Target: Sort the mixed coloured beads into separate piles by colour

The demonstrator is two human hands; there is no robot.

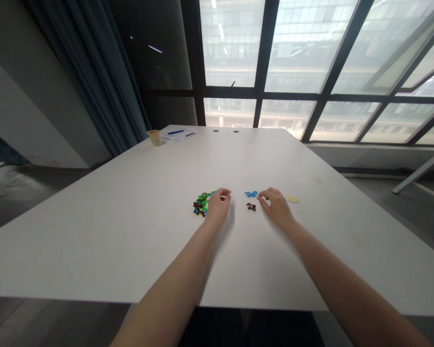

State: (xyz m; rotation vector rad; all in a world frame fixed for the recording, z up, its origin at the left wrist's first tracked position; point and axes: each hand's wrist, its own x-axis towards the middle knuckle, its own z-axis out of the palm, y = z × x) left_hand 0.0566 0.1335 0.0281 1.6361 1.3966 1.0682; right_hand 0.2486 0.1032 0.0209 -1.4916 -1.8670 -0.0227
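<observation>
A mixed heap of small coloured pieces (201, 204), green, dark red, blue and yellow, lies on the white table (137, 231). They look like tiny plastic bricks or beads. My left hand (218, 207) sits at the heap's right side, with its fingertips pinched together. My right hand (277, 208) reaches inward, its fingertips close to a small cluster of blue pieces (250, 194) and a dark red cluster (251, 207). A pale yellow cluster (292, 198) lies just beyond that hand. Anything inside either pinch is too small to tell.
At the table's far end lie papers with blue pens (177, 134) and a tan paper cup (155, 138). Two round grommets (226, 131) are set in the tabletop. Large windows stand behind the table, and a dark curtain hangs to the left.
</observation>
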